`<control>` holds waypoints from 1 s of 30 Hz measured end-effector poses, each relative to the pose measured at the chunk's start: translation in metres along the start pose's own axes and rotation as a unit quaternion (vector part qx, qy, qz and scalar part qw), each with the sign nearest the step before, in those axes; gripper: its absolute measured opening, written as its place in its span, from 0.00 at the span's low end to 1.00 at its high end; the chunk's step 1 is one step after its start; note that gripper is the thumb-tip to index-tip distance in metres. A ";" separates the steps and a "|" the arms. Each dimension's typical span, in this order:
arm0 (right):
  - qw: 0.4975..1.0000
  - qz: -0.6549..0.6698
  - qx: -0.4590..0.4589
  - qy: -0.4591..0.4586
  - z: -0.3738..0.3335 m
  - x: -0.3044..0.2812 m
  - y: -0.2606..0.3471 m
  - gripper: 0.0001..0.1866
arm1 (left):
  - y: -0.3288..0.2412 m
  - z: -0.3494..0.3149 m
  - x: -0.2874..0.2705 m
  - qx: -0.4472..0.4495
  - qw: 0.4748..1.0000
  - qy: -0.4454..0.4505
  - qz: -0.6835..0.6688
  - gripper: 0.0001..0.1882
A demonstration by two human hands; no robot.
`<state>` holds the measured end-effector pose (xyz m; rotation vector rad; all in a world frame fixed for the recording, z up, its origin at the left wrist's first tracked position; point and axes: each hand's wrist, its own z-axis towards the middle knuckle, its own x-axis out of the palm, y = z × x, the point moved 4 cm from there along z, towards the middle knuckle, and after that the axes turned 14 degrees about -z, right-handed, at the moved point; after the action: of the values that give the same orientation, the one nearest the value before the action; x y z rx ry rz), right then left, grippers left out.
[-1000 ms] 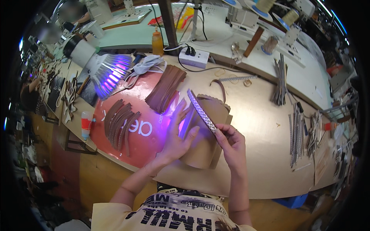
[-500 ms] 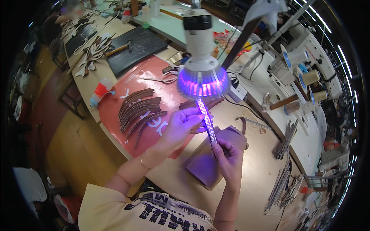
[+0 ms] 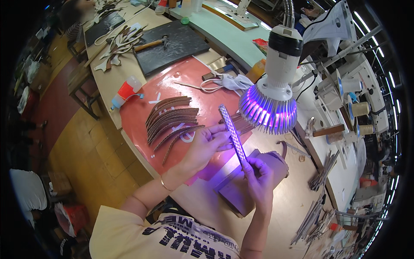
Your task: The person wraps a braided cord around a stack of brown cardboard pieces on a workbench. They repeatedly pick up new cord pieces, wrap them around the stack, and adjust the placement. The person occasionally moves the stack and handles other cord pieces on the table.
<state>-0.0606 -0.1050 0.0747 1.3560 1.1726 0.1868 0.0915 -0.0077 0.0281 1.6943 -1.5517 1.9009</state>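
Note:
A narrow braided strap (image 3: 233, 134), lit violet, slants between my two hands over the table. My left hand (image 3: 209, 144) pinches it around the middle of its length, and my right hand (image 3: 258, 177) grips its lower end between thumb and fingers. The strap's upper end is free, just left of a lamp (image 3: 268, 108) with a finned head that glows purple. Below my right hand lies a brown box-like block (image 3: 235, 196). To the left of my left hand, several curved brown strips (image 3: 172, 125) rest side by side on a red sheet (image 3: 133, 116).
A red and white squeeze bottle (image 3: 125, 93) lies at the table's left edge. Farther back are a hammer (image 3: 151, 45) on a black board (image 3: 181, 49) and a white cloth (image 3: 233, 82). Thread spools (image 3: 359, 108) and bundles of thin strips (image 3: 324, 170) are at the right.
The view has shifted, so the lamp and table appear farther right. The strap's upper end, formerly under the lamp head, is now beside it on the left. Both hands keep their hold.

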 end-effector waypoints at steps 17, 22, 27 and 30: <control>0.996 0.050 -0.028 -0.072 -0.065 -0.041 -0.015 0.16 | 0.042 -0.022 0.049 -0.073 0.996 0.047 0.034 0.15; 0.978 0.106 -0.037 -0.173 -0.090 -0.058 -0.028 0.17 | 0.075 -0.049 0.081 -0.137 0.986 0.082 0.044 0.11; 0.971 0.105 -0.019 -0.216 -0.118 -0.068 -0.047 0.16 | 0.100 -0.058 0.095 -0.132 0.972 0.167 0.097 0.04; 0.952 0.152 -0.041 -0.262 -0.133 -0.069 -0.051 0.16 | 0.112 -0.065 0.094 -0.172 0.956 0.212 0.109 0.06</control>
<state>-0.2157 -0.0820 0.0986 1.3956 0.5045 0.0827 -0.0597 -0.0551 0.0518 0.9316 -1.8029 1.7952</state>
